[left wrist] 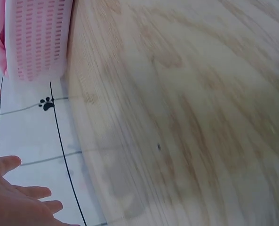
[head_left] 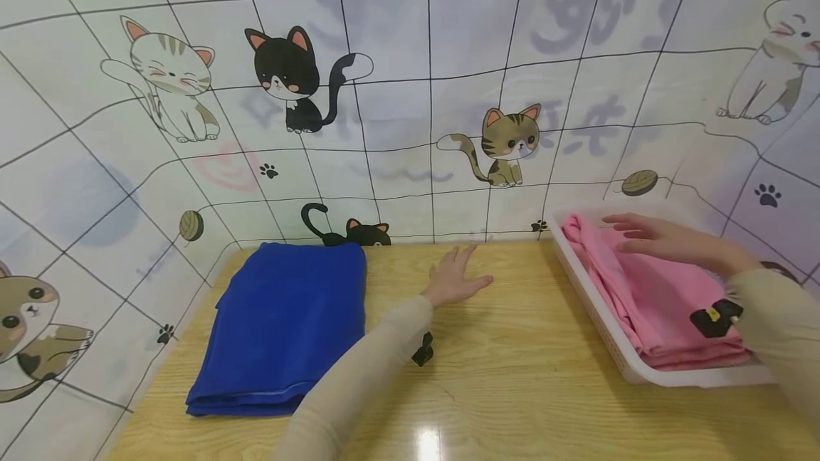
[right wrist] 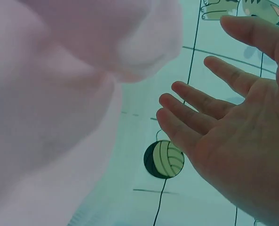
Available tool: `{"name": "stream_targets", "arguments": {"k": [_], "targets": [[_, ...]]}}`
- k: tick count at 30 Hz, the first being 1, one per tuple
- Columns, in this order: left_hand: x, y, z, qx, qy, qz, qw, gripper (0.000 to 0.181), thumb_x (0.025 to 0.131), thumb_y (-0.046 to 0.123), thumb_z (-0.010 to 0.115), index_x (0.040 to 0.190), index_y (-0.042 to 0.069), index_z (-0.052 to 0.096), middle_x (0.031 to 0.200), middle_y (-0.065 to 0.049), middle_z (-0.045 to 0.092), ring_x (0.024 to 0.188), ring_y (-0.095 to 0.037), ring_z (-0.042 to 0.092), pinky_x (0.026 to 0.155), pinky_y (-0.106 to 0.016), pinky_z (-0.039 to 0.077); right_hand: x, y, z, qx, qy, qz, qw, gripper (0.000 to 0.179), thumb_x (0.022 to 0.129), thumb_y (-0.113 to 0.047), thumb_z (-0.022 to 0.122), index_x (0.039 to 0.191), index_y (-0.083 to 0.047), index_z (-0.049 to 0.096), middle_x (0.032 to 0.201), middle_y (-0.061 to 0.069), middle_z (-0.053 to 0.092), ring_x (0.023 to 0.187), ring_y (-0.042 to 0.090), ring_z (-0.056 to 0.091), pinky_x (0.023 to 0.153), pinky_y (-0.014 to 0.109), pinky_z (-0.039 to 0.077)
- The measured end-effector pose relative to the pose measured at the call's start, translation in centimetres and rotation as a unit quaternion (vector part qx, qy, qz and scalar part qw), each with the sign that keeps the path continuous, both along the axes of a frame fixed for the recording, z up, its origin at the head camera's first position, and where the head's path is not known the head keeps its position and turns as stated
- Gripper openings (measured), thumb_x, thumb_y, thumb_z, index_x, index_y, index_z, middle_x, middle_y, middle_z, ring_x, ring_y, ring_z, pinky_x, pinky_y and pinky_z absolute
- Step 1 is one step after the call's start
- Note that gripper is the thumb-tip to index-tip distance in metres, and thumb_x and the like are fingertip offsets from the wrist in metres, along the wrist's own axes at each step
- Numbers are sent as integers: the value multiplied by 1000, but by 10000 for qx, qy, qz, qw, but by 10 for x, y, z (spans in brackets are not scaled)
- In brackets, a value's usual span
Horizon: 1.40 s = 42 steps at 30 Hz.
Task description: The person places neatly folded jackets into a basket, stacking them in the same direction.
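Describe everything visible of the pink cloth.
The pink cloth is plain and looks like soft fabric. It lies folded in layers, their edges showing at the near end, with a thicker, rumpled fold along its left side. It sits inside the white basket on the right of the table, and part of its right side is hidden by the right arm. The right hand is over its far end, fingers extended, apparently not gripping it.

One wood-grain worktop (head_left: 500, 361) carries one folded blue cloth (head_left: 288, 326) and one white perforated plastic basket (head_left: 698, 378), whose folded pink fabric (head_left: 673, 297) cannot be counted by piece. Two bare hands (head_left: 451, 282) (head_left: 666, 237) show, against at least six printed cartoon cats (head_left: 285, 70) and two round printed yarn balls (head_left: 639, 182).
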State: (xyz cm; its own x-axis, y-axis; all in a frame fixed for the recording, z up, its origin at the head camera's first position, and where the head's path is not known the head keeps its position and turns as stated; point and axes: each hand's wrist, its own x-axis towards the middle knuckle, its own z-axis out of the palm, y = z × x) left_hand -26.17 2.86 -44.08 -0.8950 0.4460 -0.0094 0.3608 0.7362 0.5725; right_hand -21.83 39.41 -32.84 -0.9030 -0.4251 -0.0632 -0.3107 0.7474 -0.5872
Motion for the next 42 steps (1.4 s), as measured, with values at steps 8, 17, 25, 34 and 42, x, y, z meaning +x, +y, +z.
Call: {"name": "stream_targets", "arguments": {"k": [8,17,25,34,42], "targets": [[-4,-23,4,25,-150,-47,9999,73,94,52,53,154,21,26,155,-16,24,141,-34,22,104,-68,19,-4,-14,5,-86,-62,43,9999,56,100,-17,53,146,4,31,140,35,37,126,54,35,95,65,35],[-7,-49,16,-24,46,-344,9994,65,96,41,55,149,8,36,150,-15,35,138,-32,31,106,-53,31,-8,-31,8,-330,-106,175,9992,53,100,-17,53,145,3,33,141,34,37,126,56,35,94,65,35],[-7,-67,20,-166,-48,-541,9984,63,95,38,58,148,11,38,149,-12,38,138,-30,31,108,-48,30,-9,-49,9,-360,-120,269,9989,54,100,-21,53,146,2,35,141,30,39,127,54,36,95,65,34],[-2,-85,29,159,-195,-718,9971,64,96,34,59,149,9,35,151,-12,35,139,-29,31,109,-46,29,-16,-63,2,-679,-71,557,9961,52,99,-12,53,145,4,35,143,32,35,128,55,33,97,65,34],[1,-100,32,400,-231,-743,9962,65,96,34,60,150,10,34,152,-11,33,139,-30,30,109,-48,29,-22,-78,-4,-872,-67,647,9941,53,97,-6,55,143,7,33,144,33,33,128,56,32,101,63,30]]}}
